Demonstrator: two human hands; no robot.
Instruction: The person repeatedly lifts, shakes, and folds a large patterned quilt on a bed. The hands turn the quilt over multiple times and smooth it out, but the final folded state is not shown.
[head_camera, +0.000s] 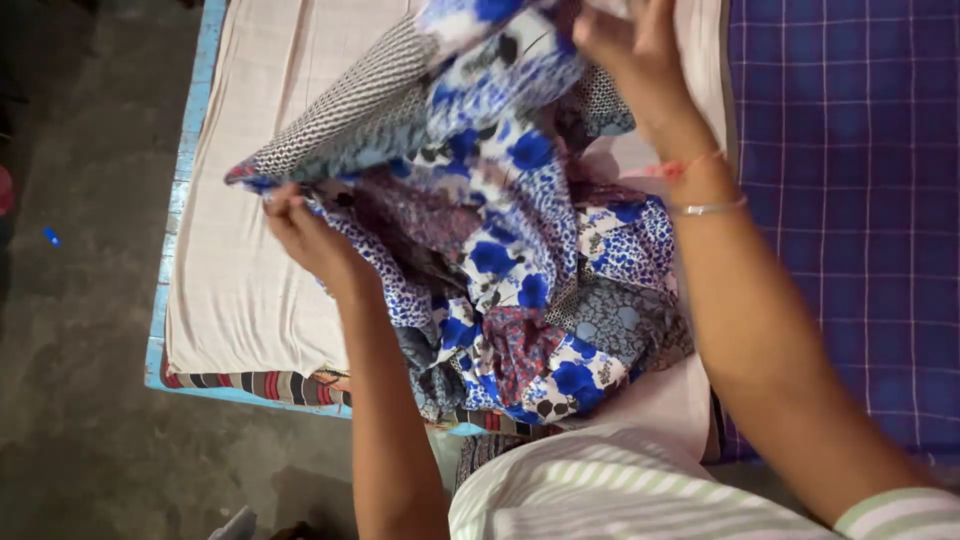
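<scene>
A large patterned cloth (510, 230), blue, white and maroon with floral and dotted patches, lies bunched over a table covered by a cream sheet (250, 200). My left hand (305, 235) grips the cloth's left edge near a corner. My right hand (630, 45) is raised at the top of the view and pinches another part of the same cloth, lifting it. A thin bangle and a red thread circle my right wrist. The cloth's lower folds hang over the table's near edge.
The table has a light blue rim (190, 130) and striped padding at its near edge (260, 385). A blue checked cloth (850, 200) covers the surface to the right. Grey concrete floor (80, 300) lies to the left, with a small blue object (50, 237) on it.
</scene>
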